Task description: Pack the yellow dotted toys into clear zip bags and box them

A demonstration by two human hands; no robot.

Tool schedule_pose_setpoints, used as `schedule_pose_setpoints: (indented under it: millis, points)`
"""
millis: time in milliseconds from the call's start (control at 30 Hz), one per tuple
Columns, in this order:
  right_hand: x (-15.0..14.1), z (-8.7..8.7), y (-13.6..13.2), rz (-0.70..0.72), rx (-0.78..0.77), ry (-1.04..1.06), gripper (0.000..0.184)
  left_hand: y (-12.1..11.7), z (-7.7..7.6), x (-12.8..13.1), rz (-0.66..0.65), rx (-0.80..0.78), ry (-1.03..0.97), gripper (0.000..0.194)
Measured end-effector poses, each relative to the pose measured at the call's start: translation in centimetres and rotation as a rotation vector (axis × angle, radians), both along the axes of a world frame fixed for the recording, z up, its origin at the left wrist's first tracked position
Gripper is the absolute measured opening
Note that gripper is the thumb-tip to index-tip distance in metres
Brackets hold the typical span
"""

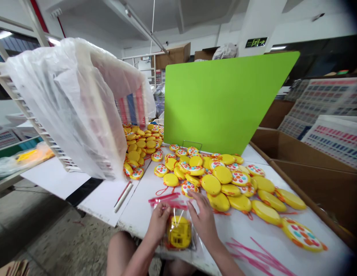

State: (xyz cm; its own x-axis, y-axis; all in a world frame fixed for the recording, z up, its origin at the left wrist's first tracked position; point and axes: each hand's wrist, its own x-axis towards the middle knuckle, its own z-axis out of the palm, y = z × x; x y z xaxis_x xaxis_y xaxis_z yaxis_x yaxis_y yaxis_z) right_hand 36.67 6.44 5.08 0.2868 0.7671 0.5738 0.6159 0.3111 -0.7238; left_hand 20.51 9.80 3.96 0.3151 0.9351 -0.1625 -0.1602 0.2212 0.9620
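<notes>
My left hand (159, 222) has its fingers closed on the upper left edge of a clear plastic bag (193, 245). Inside the bag lies a yellow rounded toy (180, 230) with a barcode label facing up. Pink strips (168, 199) lie across the bag's top end. On the bag's right side, my right hand (204, 216) has its fingers apart, pointing toward the heap; whether it touches the bag is unclear. Just beyond the fingertips lies a yellow toy with a dotted white face (189, 188).
Many similar yellow toys (221, 174) with orange cords cover the table (141, 214). More spill from a plastic-draped crate (80, 99). A green board (221, 103) stands behind. Loose pink strips (257, 256), a white pen (123, 198) and cardboard boxes (311, 180) are nearby.
</notes>
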Motion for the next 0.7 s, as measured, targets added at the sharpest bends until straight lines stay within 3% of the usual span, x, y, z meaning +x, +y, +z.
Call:
schedule_pose_setpoints:
  millis: [167, 300, 467, 600, 700]
  points:
    - [-1.8, 2.0, -0.1, 0.128, 0.026, -0.243, 0.03, -0.2, 1.5, 0.4, -0.06, 0.137, 0.023, 0.033]
    - [-2.8, 3.0, 0.1, 0.093, 0.057, -0.514, 0.039, -0.4, 2.5, 0.4, -0.098, 0.275, 0.09, 0.029]
    - [-3.0, 3.9, 0.2, 0.118, 0.079, -0.65, 0.042, -1.1, 4.5, 0.3, -0.11, 0.419, 0.27, 0.036]
    - [-2.9, 3.2, 0.7, 0.054, 0.018, -0.598, 0.037, -1.3, 5.0, 0.5, -0.17, 0.482, 0.353, 0.042]
    - [-1.2, 1.5, 1.1, -0.087, -0.046, -0.516, 0.026, -1.0, 3.7, 0.5, -0.205, 0.461, 0.369, 0.038]
